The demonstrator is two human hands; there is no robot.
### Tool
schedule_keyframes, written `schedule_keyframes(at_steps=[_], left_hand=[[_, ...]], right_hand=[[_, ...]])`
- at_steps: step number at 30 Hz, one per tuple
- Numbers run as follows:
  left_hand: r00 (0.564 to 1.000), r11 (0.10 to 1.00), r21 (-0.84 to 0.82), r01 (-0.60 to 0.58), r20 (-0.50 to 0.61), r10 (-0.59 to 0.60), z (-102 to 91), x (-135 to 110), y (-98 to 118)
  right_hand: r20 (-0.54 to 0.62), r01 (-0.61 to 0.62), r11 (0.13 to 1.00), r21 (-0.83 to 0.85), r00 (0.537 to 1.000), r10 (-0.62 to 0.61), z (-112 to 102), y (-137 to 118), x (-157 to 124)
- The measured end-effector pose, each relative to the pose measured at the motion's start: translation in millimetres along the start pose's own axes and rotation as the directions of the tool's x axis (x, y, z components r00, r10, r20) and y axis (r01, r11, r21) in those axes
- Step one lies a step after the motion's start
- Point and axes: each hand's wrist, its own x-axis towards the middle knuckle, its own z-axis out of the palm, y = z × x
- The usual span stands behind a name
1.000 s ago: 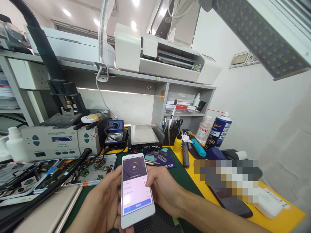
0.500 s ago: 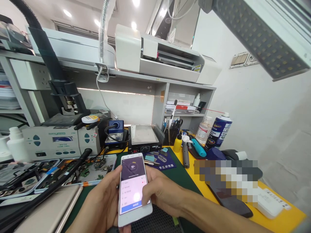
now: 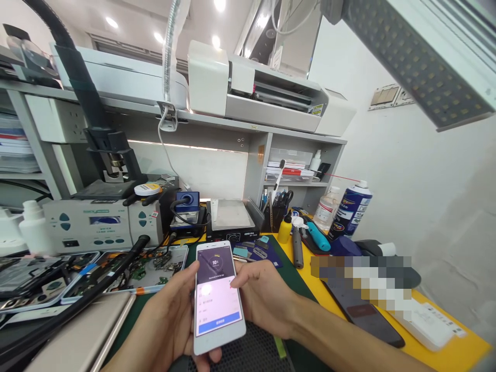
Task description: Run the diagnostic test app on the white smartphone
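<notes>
A white smartphone (image 3: pixel 217 289) with a lit screen stands tilted toward me above the dark bench mat. On the screen are a dark upper area with a "10" in a ring, a pale list and a blue bar near the bottom. My left hand (image 3: pixel 168 315) is closed around the phone's left side, thumb on the edge and fingertips showing below it. From the right, my right hand (image 3: pixel 267 292) grips the other side, its thumb over the screen's right edge. Its other fingers are mostly hidden behind the phone.
Trays of circuit boards (image 3: pixel 163 268) and a gold device (image 3: pixel 81 330) lie left, crossed by a black hose (image 3: pixel 104 284). A hot plate (image 3: pixel 232 217) stands behind the phone. A dark phone (image 3: pixel 368 315), spray can (image 3: pixel 349 212) and yellow bottle (image 3: pixel 284 230) are right.
My right thumb has moved up from the blue bar to the screen's right edge. The list on the screen has shifted. The phone sits slightly higher and further right in view.
</notes>
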Motion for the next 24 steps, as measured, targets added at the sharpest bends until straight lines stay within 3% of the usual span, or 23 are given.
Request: schedule_keyframes(at_steps=[9,15,24], left_hand=[[0.996,0.993,-0.114,-0.043,-0.086,0.033,11.2,-14,9],[0.999,0.984,-0.175,-0.035,-0.029,0.031,1.2,-9,4],[0.998,0.984,-0.169,-0.058,-0.038,0.053,0.1,-8,1]], right_hand=[[0.009,0.025,0.991,-0.128,1.000,-0.025,-4,-2,1],[-0.005,0.003,0.989,-0.150,1.000,-0.004,-3,1,3],[0.016,0.055,0.982,-0.182,0.998,-0.053,0,2,1]])
